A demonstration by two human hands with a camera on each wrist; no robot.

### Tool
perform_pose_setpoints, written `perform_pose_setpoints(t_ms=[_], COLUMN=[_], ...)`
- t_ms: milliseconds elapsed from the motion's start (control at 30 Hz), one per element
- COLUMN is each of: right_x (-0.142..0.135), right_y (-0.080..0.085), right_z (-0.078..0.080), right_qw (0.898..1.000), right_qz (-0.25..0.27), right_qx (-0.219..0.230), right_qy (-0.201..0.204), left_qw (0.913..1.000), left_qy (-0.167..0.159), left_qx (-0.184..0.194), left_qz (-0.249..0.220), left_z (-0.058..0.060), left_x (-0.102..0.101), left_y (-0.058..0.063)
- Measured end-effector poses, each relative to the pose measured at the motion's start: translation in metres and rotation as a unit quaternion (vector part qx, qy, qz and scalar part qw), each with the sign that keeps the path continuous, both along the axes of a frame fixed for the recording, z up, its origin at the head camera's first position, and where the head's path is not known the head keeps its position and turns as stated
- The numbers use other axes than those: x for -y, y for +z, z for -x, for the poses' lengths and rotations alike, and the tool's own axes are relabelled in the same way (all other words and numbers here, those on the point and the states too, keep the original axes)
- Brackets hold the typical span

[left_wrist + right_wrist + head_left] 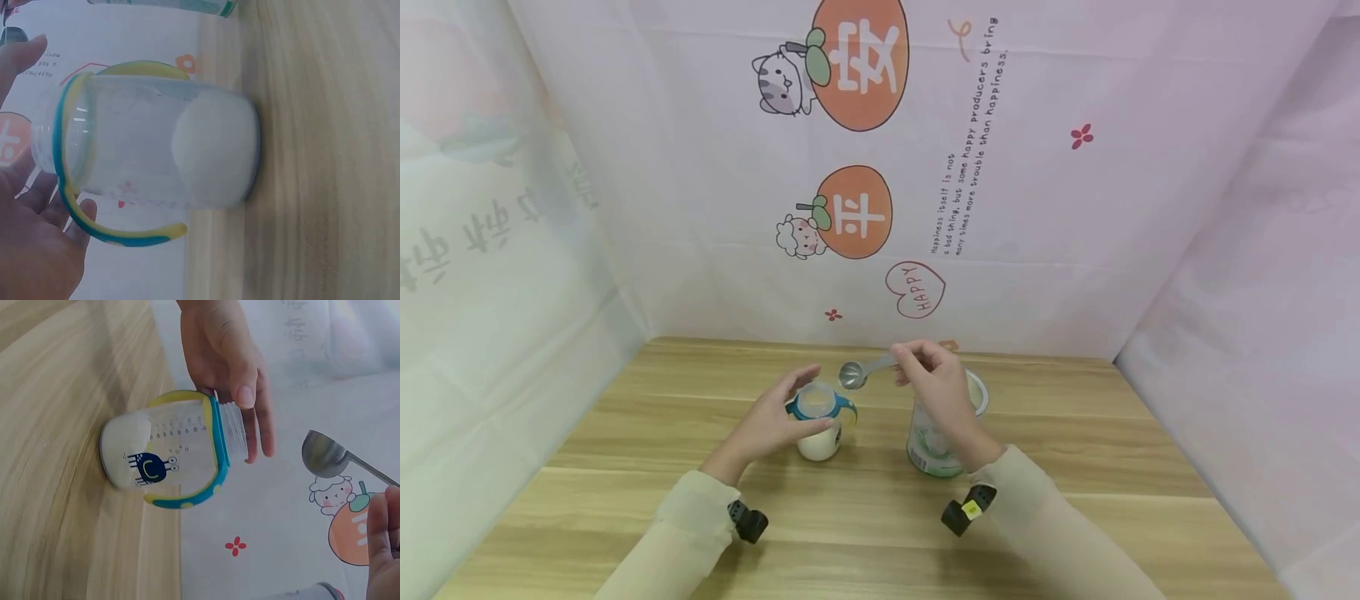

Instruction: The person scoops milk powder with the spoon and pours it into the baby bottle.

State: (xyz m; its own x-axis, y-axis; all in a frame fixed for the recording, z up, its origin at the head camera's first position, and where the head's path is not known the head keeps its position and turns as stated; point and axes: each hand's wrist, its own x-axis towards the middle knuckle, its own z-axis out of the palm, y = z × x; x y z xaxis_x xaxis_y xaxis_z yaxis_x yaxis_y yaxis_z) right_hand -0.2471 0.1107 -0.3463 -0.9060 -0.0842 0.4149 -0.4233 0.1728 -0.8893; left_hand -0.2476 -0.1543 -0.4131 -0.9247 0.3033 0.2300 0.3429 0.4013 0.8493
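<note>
White filling point(215, 147) sits low behind clear walls — that's the bottle point(817, 447), upright on the wooden table point(1075, 467) in front of me, its threaded neck uncapped. My left hand point(771, 421) is right there at the neck, fingers loosely spread behind, thumb to the front (whether they actually bear on it, I can't tell). Over to my right hand point(942, 390): thumb and fingers pinch the handle end of a metal scoop point(852, 375), bowl held just beside the bottle's mouth, while a can point(931, 460) stands under that forearm. How will this bottle handle? Light, I'd judge, stiff-walled and a touch slippery on those smooth sides — best taken by the blue-and-yellow handles point(128, 239) or round the neck. The scoop looks rigid and easily tipped, so a firm pinch suits it.
</note>
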Motion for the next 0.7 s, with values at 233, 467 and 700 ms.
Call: perform_pose_setpoints(t_ms=[233,467,700], right_x=[-0.016,-0.033,-0.049], right_y=[0.004,0.005,0.007], right_z=[-0.001,-0.003,-0.006], right_qw=[1.0,1.0,0.999], right_qz=[0.004,0.006,-0.021], right_qx=[-0.002,0.005,-0.006], right_qy=[-0.011,-0.018,-0.049], left_qw=[0.9995,0.9988,0.9972], left_qy=[-0.005,-0.005,-0.004], left_qx=[-0.03,-0.049,-0.074], left_qz=[0.011,0.005,0.009], left_z=[-0.002,0.0,0.002], left_x=[-0.007,-0.013,-0.024], left_y=[0.008,0.015,0.022])
